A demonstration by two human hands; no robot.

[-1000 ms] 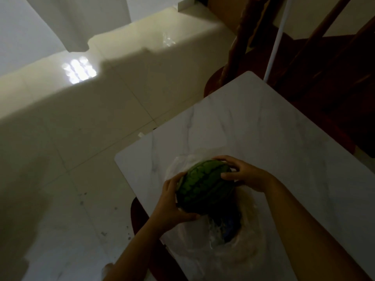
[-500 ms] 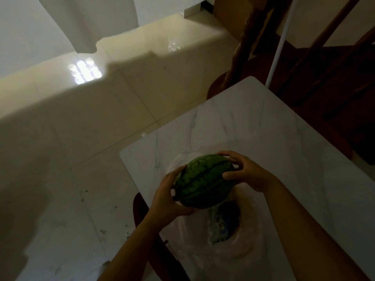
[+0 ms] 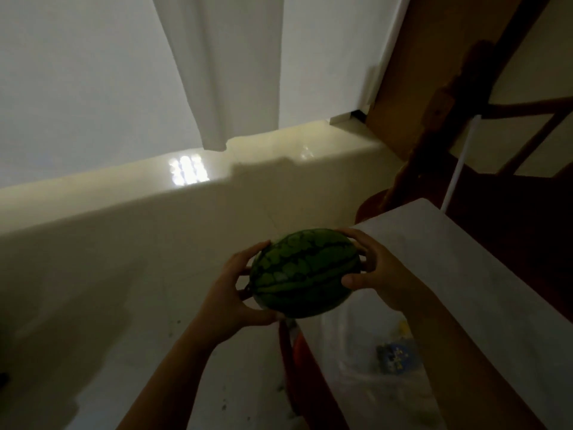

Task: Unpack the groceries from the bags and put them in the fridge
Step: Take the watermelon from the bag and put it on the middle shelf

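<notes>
Item in hand: watermelon (image 3: 305,271), small, striped, whole; out of the bag, held in the air over the near left edge of the worktop (image 3: 483,274).
Left hand (image 3: 229,301): fingers curled round the melon's left end, thumb underneath.
Right hand (image 3: 379,274): fingers spread over the right end, thumb on the near side.
Bag (image 3: 366,377): clear plastic, slumped on the worktop below the melon; a blue packet (image 3: 398,358) and something yellow lie inside, unpacked.
Fridge: not in view.
Progress: early; one item lifted free, none seen stored.
Remaining: carry melon to fridge, then empty the bag.
</notes>
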